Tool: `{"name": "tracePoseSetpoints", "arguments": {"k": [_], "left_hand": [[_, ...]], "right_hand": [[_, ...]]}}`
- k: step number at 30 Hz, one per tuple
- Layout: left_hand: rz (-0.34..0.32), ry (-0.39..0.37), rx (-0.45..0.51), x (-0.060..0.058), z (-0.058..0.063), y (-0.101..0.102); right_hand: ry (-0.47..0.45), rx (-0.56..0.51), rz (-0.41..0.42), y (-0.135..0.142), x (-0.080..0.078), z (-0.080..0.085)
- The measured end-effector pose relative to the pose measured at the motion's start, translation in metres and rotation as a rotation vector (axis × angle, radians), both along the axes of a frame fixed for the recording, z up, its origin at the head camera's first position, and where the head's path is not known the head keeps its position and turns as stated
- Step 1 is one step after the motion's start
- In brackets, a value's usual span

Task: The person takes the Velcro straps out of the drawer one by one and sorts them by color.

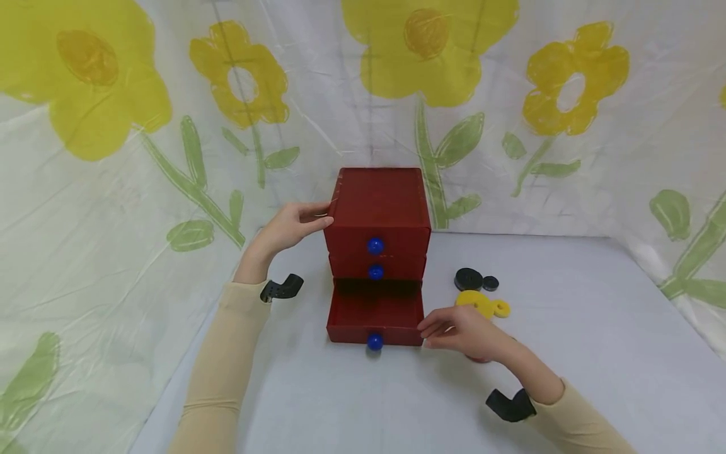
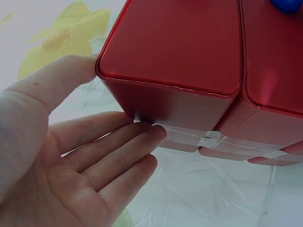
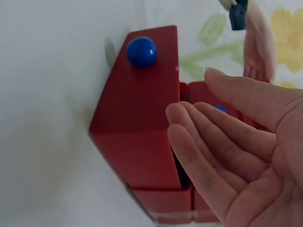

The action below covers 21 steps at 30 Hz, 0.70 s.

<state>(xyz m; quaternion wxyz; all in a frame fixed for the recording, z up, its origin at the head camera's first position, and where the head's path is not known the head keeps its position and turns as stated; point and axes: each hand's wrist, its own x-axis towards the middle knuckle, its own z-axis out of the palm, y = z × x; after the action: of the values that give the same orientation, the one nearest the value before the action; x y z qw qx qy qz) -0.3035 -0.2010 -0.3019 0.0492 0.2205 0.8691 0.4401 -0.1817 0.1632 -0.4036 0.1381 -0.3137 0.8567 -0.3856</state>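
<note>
A red cabinet of three stacked drawers (image 1: 379, 195) with blue round knobs stands in the middle of the table. Its bottom drawer (image 1: 347, 334) is pulled out, and no object shows on the part of its floor in view. My left hand (image 1: 291, 227) touches the cabinet's upper left side; in the left wrist view, its fingers (image 2: 128, 161) lie fairly straight along that side, with the thumb at the front edge. At the drawer's front right corner is my right hand (image 1: 467, 331), fingers loosely bent, fingertips (image 3: 182, 139) at the drawer's edge and nothing gripped.
Right of the cabinet lie a large black disc (image 1: 468, 279), a small black disc (image 1: 490, 283), a large yellow disc (image 1: 475, 301) and a small yellow ring (image 1: 501, 308). A reddish piece (image 1: 479, 360) is mostly hidden below my right hand. Behind hangs a flowered curtain (image 1: 317, 82).
</note>
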Motion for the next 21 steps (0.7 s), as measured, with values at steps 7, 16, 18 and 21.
{"name": "tracePoseSetpoints", "arguments": {"k": [7, 16, 18, 21], "left_hand": [[0.009, 0.007, -0.013, -0.001, -0.001, 0.0], [0.023, 0.022, -0.016, -0.001, -0.003, 0.001], [0.016, 0.022, -0.016, -0.001, -0.003, 0.0], [0.009, 0.008, -0.013, 0.006, 0.004, 0.003]], "right_hand": [[-0.028, -0.016, 0.022, -0.019, 0.0, -0.006], [0.019, -0.026, 0.001, -0.043, 0.003, -0.017], [0.028, -0.021, -0.019, -0.048, 0.005, -0.018], [0.026, -0.012, -0.045, -0.055, 0.008, -0.021]]}}
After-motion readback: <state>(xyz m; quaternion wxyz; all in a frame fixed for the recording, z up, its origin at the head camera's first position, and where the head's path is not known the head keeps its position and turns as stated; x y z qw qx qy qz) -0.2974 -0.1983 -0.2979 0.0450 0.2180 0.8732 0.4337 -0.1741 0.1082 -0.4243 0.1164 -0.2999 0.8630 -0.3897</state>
